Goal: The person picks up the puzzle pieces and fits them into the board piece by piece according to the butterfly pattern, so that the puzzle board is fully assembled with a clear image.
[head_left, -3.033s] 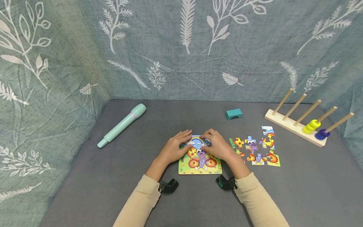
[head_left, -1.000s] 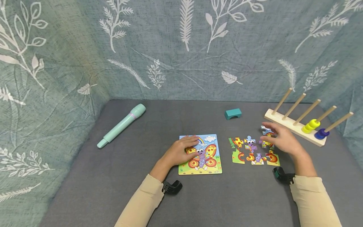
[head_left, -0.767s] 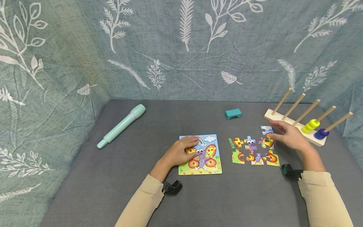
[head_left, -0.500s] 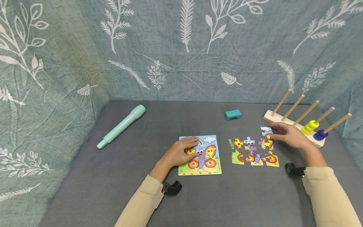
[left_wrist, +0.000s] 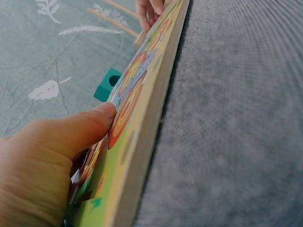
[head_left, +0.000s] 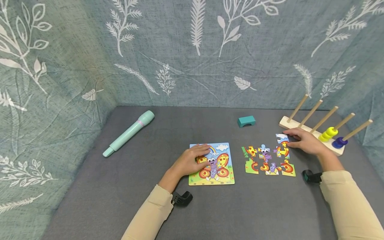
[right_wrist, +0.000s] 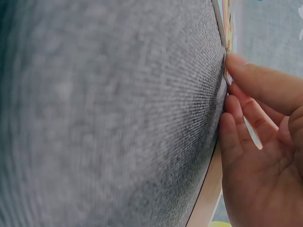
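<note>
A square butterfly puzzle board (head_left: 223, 170) lies on the grey table in the head view. My left hand (head_left: 189, 161) rests on its left side, fingers spread over the upper left of the picture. In the left wrist view the left thumb (left_wrist: 90, 127) lies straight along the picture; the other fingers are mostly hidden. To the right, several loose puzzle pieces (head_left: 265, 153) lie in rough rows. My right hand (head_left: 307, 142) pinches the top-right puzzle piece (head_left: 281, 137) with thumb and fingertips at its edge. In the right wrist view the right thumb (right_wrist: 258, 80) meets that thin edge.
A wooden peg stand (head_left: 309, 133) with yellow rings (head_left: 328, 133) and blue rings (head_left: 340, 142) stands just behind my right hand. A teal arch block (head_left: 246, 121) sits behind the pieces. A mint-green microphone-like toy (head_left: 129, 133) lies at the left. Patterned cloth (head_left: 180, 66) hangs behind.
My right hand has left the board, moved right over the loose pieces, and settled at the top-right piece. My left hand has shifted slightly lower on the board and stayed there.
</note>
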Demonstrator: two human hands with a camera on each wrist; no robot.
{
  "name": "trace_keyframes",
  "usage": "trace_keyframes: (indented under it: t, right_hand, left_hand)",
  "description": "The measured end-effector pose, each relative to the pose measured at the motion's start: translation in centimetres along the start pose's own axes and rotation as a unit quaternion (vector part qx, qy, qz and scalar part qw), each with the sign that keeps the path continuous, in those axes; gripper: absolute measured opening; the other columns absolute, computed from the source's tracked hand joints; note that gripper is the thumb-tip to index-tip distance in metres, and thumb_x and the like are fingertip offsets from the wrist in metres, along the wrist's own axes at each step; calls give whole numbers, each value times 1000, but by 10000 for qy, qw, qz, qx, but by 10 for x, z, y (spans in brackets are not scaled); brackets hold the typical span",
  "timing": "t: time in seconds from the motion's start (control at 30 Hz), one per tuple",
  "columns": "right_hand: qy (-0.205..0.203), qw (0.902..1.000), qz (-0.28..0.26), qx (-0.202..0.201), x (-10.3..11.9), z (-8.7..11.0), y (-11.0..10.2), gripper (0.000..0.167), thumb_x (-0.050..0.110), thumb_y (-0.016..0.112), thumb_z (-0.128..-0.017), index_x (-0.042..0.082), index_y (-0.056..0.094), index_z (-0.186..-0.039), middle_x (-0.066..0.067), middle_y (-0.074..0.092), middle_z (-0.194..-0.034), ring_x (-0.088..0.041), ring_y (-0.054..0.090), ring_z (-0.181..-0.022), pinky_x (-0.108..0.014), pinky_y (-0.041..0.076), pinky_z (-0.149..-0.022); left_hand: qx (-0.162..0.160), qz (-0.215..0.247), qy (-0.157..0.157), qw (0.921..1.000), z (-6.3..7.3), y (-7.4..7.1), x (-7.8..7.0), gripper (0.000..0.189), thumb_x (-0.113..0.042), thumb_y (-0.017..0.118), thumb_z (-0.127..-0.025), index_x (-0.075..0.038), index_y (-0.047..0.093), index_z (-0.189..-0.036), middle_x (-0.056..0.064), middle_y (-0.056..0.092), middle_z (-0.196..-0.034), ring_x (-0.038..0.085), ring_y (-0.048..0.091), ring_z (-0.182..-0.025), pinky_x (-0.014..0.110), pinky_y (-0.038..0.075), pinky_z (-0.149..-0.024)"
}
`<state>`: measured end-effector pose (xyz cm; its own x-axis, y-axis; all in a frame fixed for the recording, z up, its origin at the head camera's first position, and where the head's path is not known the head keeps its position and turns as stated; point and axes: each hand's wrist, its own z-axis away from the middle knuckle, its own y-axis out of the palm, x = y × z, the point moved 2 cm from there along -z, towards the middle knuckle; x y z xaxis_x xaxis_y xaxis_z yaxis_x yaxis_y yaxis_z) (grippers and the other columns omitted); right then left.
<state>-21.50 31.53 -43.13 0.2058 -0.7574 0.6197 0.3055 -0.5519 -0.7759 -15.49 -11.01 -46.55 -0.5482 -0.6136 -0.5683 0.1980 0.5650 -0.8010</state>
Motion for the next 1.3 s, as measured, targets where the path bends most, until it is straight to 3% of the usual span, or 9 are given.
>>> trace_keyframes:
  t: [0.2,0.4,0.6,0.9,1.13,1.23,1.3]
  right_hand:
    - [-118,9995,193,-224,0,-3,0,43,4,67,-85,-10,55,-123,-32,49,-126,-45,44,-118,-56,38,-97]
    - [-100,9989,278,-361,-1,-5,-1,39,9,70,-85,-7,59,-119,-29,53,-123,-40,48,-114,-40,43,-92]
    - [350,9989,61,-293,-6,-5,-3,45,15,66,-89,-7,53,-125,-32,50,-127,-46,48,-117,-57,41,-99]
    - [447,9980,-6,-441,3,2,-12,50,20,65,-90,-9,51,-128,-31,55,-122,-44,54,-112,-45,52,-89]
    - [251,9981,-8,-562,20,7,-15,49,23,65,-91,-6,52,-129,-29,55,-121,-42,55,-111,-54,48,-92]
    - [-83,9970,-127,-765,27,8,-14,44,17,66,-90,-7,55,-125,-27,57,-120,-13,60,-104,-27,53,-92]
    - [-303,9953,-232,-886,32,8,-12,41,12,67,-88,-8,57,-122,-27,58,-119,7,54,-98,-7,47,-87]
  left_hand:
    - [3,9,-62,10000,-1,-1,-1,54,-32,71,-85,-7,58,-131,4,52,-140,20,45,-134,35,32,-116]
    - [-1,44,-108,9999,-1,-2,-2,54,-31,72,-85,-8,58,-131,4,52,-140,19,44,-134,35,31,-116]
    - [-24,32,-99,9999,-2,1,-1,54,-32,71,-85,-8,58,-131,4,52,-140,19,45,-133,35,31,-116]
    - [-42,24,-118,9999,-4,1,-3,54,-31,72,-85,-7,58,-131,4,53,-139,19,45,-133,35,31,-117]
    - [-3,13,-117,9999,-6,0,-3,54,-31,71,-85,-6,58,-131,4,52,-140,20,44,-134,35,30,-117]
    - [33,0,-137,9999,-7,0,-3,54,-31,71,-85,-6,57,-131,4,52,-140,19,44,-134,34,29,-117]
    - [40,-4,-138,9999,-8,0,-3,54,-32,71,-85,-6,57,-131,4,52,-140,19,44,-134,33,29,-118]
